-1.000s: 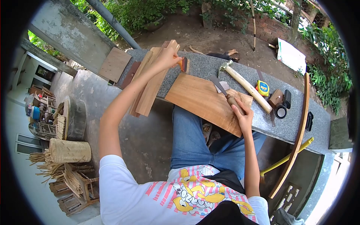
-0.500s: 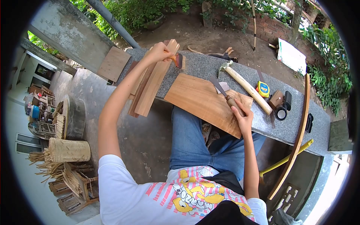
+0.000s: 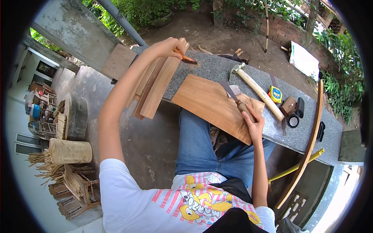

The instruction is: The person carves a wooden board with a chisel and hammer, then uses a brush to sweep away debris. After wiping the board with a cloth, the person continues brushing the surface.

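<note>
My left hand [image 3: 166, 49] is closed on the orange handle of a brush [image 3: 187, 59], its bristles over the granite bench beside a stack of wooden strips [image 3: 159, 85]. My right hand [image 3: 252, 121] rests at the near right edge of a flat wooden board [image 3: 211, 105], fingers around the wooden handle of a narrow-bladed knife [image 3: 234, 95]. The knife's dark blade points away across the board, next to a small pale scraper-like piece [image 3: 234, 90]. The board lies partly on the bench and partly over my lap.
On the granite bench [image 3: 217, 70] lie a hammer [image 3: 259, 92], a yellow tape measure [image 3: 275, 94], a brown block [image 3: 288, 105] and a round black-rimmed item [image 3: 292, 120]. A long curved wooden strip [image 3: 311, 143] crosses the right end. An animal [image 3: 233, 56] lies beyond the bench.
My left hand has turned the brush, whose bristles now point more to the right and lie lower. My right hand stays on the knife handle. The view has shifted slightly.
</note>
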A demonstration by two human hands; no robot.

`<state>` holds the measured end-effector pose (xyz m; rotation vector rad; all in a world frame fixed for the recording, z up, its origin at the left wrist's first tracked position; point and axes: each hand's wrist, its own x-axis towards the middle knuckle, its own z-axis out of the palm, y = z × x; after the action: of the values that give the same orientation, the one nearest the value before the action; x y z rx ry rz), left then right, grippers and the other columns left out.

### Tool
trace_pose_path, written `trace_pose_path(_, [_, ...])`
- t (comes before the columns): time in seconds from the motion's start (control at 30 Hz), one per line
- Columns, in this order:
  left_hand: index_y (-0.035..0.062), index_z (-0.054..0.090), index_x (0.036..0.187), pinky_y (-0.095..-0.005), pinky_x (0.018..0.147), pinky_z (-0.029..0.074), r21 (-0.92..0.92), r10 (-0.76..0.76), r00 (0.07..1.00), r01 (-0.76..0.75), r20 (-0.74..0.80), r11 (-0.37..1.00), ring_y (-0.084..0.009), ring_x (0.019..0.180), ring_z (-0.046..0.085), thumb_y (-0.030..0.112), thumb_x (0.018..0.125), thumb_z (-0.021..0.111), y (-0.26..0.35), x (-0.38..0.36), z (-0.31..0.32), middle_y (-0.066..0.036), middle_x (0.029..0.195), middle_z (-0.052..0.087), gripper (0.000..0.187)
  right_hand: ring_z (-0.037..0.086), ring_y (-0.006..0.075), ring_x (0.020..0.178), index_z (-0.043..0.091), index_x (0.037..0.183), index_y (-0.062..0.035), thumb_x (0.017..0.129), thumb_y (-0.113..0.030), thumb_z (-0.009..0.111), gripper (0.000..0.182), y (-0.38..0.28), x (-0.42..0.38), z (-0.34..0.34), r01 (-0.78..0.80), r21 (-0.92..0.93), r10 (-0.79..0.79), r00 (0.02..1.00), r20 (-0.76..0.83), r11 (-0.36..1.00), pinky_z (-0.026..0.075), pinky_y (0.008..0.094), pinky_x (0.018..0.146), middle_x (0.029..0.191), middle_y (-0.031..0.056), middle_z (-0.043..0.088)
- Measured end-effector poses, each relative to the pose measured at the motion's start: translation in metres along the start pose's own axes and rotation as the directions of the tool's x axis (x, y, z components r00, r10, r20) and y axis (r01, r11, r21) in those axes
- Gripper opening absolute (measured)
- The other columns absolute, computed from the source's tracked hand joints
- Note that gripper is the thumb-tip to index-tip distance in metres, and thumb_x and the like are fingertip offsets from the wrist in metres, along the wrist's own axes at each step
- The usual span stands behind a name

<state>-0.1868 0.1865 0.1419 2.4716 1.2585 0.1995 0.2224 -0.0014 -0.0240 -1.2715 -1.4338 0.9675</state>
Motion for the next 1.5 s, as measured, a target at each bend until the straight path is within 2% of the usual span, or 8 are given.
trace_pose_path(0.27, [0.0060,0.076,0.095,-0.0334,0.066,0.054,0.193,-0.260,0.884,0.197,0.388,0.961,-0.0248,0.077,0.071,0.010,0.076,0.075,0.024,0.027,0.005,-0.012,0.085,0.074,0.019,0.066,0.0174,0.097,0.070,0.117,-0.0047,0.083,-0.019,0.076,0.037,-0.003,0.001,0.000,0.006,-0.023,-0.006,1.000,-0.003,1.000,0.047,0.0294,0.091,0.109,0.0148,0.072])
trace_pose_path(0.5, [0.0057,0.077,0.093,-0.0339,0.061,0.052,0.183,-0.004,0.999,-0.003,0.037,0.983,-0.0229,0.070,0.070,0.010,0.076,0.075,-0.014,0.072,0.004,-0.010,0.084,0.074,0.017,0.065,0.0178,0.101,0.070,0.118,-0.0048,0.084,-0.018,0.076,0.037,-0.006,0.000,0.000,-0.016,-0.050,0.017,1.000,0.016,0.999,0.046,0.0293,0.094,0.113,0.0156,0.071])
trace_pose_path(0.73, [0.0074,0.078,0.091,-0.0331,0.053,0.048,0.229,-0.259,0.897,0.184,0.359,0.956,-0.0185,0.062,0.065,0.009,0.074,0.077,0.002,0.049,0.005,-0.009,0.077,0.070,0.017,0.065,0.0182,0.103,0.069,0.118,-0.0041,0.084,-0.018,0.076,0.038,-0.009,0.001,0.000,-0.030,-0.049,0.032,0.998,0.046,0.998,0.046,0.0294,0.094,0.114,0.0162,0.070])
trace_pose_path(0.8, [0.0066,0.077,0.093,-0.0350,0.058,0.049,0.246,-0.158,0.941,0.084,0.298,0.966,-0.0239,0.068,0.067,0.010,0.074,0.077,-0.037,0.062,0.021,-0.012,0.082,0.070,0.019,0.065,0.0186,0.103,0.069,0.118,-0.0037,0.084,-0.018,0.076,0.037,-0.008,0.002,0.000,-0.019,-0.064,0.021,0.999,0.038,0.998,0.046,0.0295,0.094,0.114,0.0163,0.070])
trace_pose_path(0.9, [0.0041,0.074,0.099,-0.0389,0.070,0.054,0.297,0.066,0.990,-0.026,-0.126,0.955,-0.0324,0.081,0.069,0.008,0.075,0.077,-0.046,0.078,0.022,-0.018,0.086,0.071,0.025,0.066,0.0186,0.103,0.069,0.118,-0.0037,0.084,-0.018,0.076,0.037,-0.007,0.001,0.000,-0.017,-0.052,0.019,0.999,0.033,0.998,0.046,0.0296,0.094,0.114,0.0165,0.070])
trace_pose_path(1.03, [0.0018,0.074,0.097,-0.0373,0.064,0.051,0.208,0.186,0.966,-0.148,-0.178,0.967,-0.0332,0.072,0.067,0.009,0.078,0.074,-0.040,0.077,0.008,-0.015,0.080,0.070,0.020,0.066,0.0182,0.102,0.069,0.118,-0.0039,0.084,-0.017,0.076,0.037,-0.004,0.001,-0.001,0.000,-0.062,0.002,1.000,0.029,0.998,0.046,0.0296,0.094,0.114,0.0161,0.070])
trace_pose_path(1.2, [0.0059,0.077,0.098,-0.0315,0.058,0.052,0.153,-0.255,0.899,0.213,0.357,0.965,-0.0201,0.064,0.067,0.007,0.075,0.076,0.004,0.040,-0.012,-0.009,0.084,0.075,0.023,0.066,0.0178,0.100,0.070,0.117,-0.0044,0.083,-0.017,0.076,0.037,-0.005,0.002,0.000,-0.013,-0.065,0.016,0.999,0.042,0.998,0.047,0.0293,0.092,0.112,0.0157,0.071])
trace_pose_path(1.5, [0.0083,0.078,0.093,-0.0366,0.067,0.055,0.331,-0.307,0.918,0.217,0.250,0.918,-0.0256,0.080,0.070,0.003,0.072,0.078,-0.041,0.068,0.013,-0.011,0.103,0.069,0.021,0.066,0.0174,0.094,0.070,0.117,-0.0059,0.082,-0.018,0.077,0.037,-0.003,0.001,0.000,0.009,-0.106,-0.005,0.999,0.034,0.994,0.048,0.0291,0.087,0.107,0.0152,0.072])
